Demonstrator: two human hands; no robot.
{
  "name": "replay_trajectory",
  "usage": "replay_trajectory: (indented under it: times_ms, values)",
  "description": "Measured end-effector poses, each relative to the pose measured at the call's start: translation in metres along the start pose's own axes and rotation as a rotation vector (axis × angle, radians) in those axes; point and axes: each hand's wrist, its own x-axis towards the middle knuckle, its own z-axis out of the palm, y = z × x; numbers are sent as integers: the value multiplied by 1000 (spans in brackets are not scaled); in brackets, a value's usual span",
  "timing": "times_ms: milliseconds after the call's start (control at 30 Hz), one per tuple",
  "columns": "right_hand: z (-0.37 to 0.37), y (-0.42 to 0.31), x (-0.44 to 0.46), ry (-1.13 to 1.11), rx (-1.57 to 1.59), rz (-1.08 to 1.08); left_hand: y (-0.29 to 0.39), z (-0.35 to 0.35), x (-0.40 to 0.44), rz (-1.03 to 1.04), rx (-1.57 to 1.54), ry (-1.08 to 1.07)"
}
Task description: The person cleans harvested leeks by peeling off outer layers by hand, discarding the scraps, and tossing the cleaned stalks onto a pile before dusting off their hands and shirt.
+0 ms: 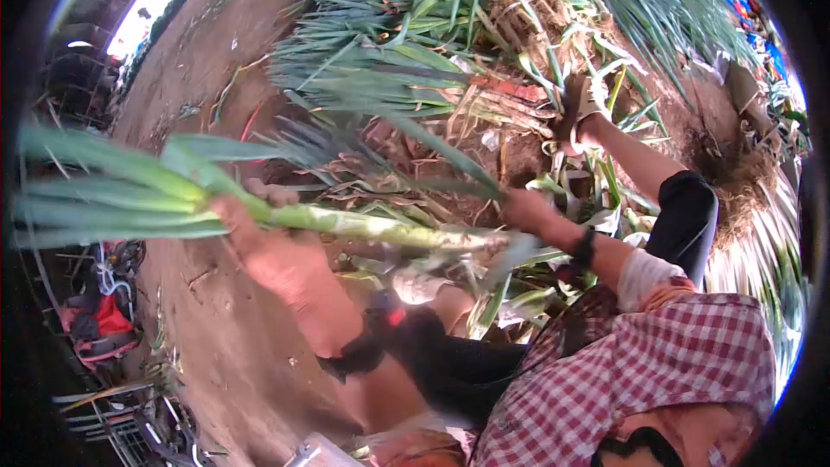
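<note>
My left hand [259, 229] is closed around a leek [380, 229], just below where its green leaves fan out to the left. The pale stalk stretches rightward, its root end close to my right hand [532, 212]. That hand is closed too, and a long green leek leaf [450, 154] runs up and left from its fingers. Below it a blurred grey-blue strip shows; I cannot tell what it is. Motion smears the leek leaves and my right fingers. Loose peeled leaves [527, 303] lie under the stalk, around my legs.
A large heap of leeks [372, 56] lies ahead, and more leeks [657, 9] are at the upper right. A reddish block [510, 88] rests on the stalks. Bare soil [233, 337] spreads on the left, with a red and black item [104, 329] and a metal rack [121, 432] beyond.
</note>
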Motion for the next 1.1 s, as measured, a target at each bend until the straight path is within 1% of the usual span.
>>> replay_trajectory:
  times_ms: [33,67,100,133,167,200,233,267,300,333,367,400,433,467,500,533,567,633,667,700,767,800,833,900,933,967,1000,1067,1100]
  values:
    - [0,32,-35,-34,-114,52,8,-5,5,49,-30,-14]
    - [45,105,-48,14,-26,325,12,-11,10,64,-22,2]
    - [47,146,-74,0,-2,464,14,-17,12,39,-83,-41]
    - [35,157,-85,-103,-119,373,14,-20,12,4,-145,-95]
    - [13,162,-93,-192,-227,287,12,-21,15,-2,-141,-102]
    - [-11,136,-85,-129,-326,187,8,-22,18,-36,-160,-200]
    - [-43,84,-68,-64,-423,89,5,-19,23,-72,-179,-299]
    - [-77,29,-49,-21,-165,89,-1,-20,26,-71,-183,-314]
    - [-80,6,-39,219,117,-22,-7,-21,27,-141,-201,-341]
    - [-87,-13,-28,211,223,-420,-9,-17,25,-213,-215,-365]
    - [-87,-43,-12,114,741,-634,-10,-12,21,-217,-211,-372]
    - [-126,-103,-35,-169,1005,-321,-9,-1,12,-178,-184,-364]
    - [-140,-133,-45,-295,1100,-353,-8,7,8,-137,-157,-355]
    - [-146,-155,-47,-424,1196,-385,-9,7,11,-140,-148,-363]
    - [-145,-170,-44,-470,1184,-394,-14,1,17,-185,-265,-495]
    - [-143,-183,-46,-312,1193,-519,-15,-1,20,-232,-382,-624]
    - [-141,-190,-48,-311,1202,-524,-16,7,14,-231,-373,-629]
    - [-137,-198,-48,51,849,-466,-26,24,-2,-205,-281,-239]
    - [-129,-198,-42,363,725,-584,-33,11,5,-249,-248,-336]
    - [-123,-196,-39,360,723,-582,-47,2,9,-251,-250,-333]
    - [-122,-195,-37,426,701,-566,-55,8,7,-263,-181,-223]
    - [-122,-194,-37,423,695,-567,-55,7,4,-240,-133,-229]
    - [-123,-193,-36,382,748,-531,-50,9,2,-241,-137,-225]
    - [-127,-189,-32,349,801,-491,-45,14,0,-222,-168,-299]
    - [-129,-188,-29,238,854,-453,-44,16,0,-227,-166,-301]
    - [-130,-187,-27,127,903,-418,-43,17,0,-200,-143,-353]
    - [-130,-187,-28,129,905,-417,-43,17,0,-172,-119,-405]
    - [-134,-187,-35,125,979,-342,-45,21,1,-196,-97,-387]
    - [-132,-190,-37,120,976,-341,-46,21,1,-219,-76,-362]
